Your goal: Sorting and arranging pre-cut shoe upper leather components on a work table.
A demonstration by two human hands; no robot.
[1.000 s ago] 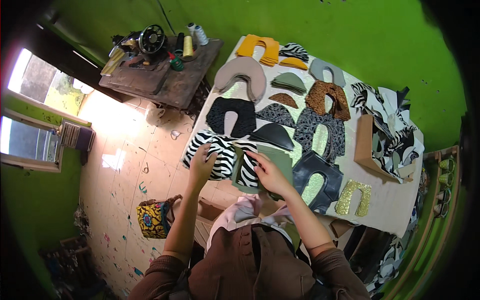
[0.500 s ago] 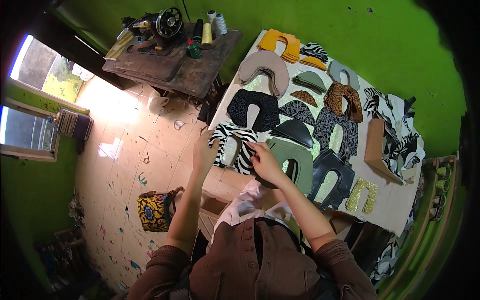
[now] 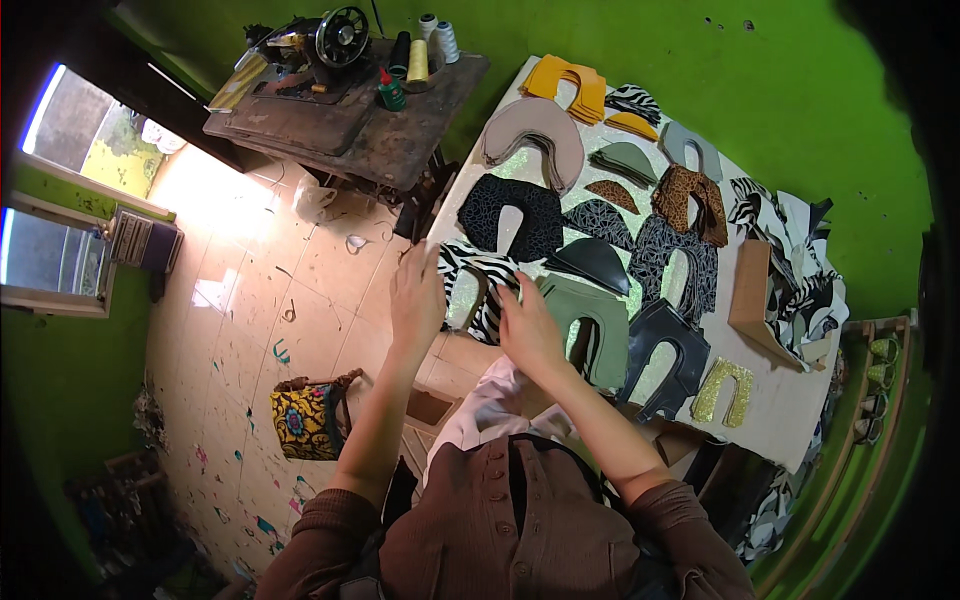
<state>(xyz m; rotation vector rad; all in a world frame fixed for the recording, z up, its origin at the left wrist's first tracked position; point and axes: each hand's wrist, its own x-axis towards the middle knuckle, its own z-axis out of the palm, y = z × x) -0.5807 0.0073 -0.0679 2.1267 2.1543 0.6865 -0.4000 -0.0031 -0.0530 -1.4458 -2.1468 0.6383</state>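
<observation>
A stack of zebra-print, U-shaped cut pieces lies at the near left edge of the table. Along its left side rests my left hand, open, fingers stretched away from me. My right hand is open too, its fingertips lying on the stack's right leg. Just right of that hand sits a stack of sage-green U-shaped pieces. Beyond the zebra stack are black patterned U-shaped pieces. A black half-moon stack lies farther right.
Beige, mustard, leopard, black and gold pieces cover the table. A cardboard box with fabric scraps stands right. A sewing machine and thread cones occupy another table. A patterned bag is at lower left.
My left hand has shifted from gripping the zebra stack's edge to lying stretched along its side. My right fingers have moved slightly up and straightened on the stack.
</observation>
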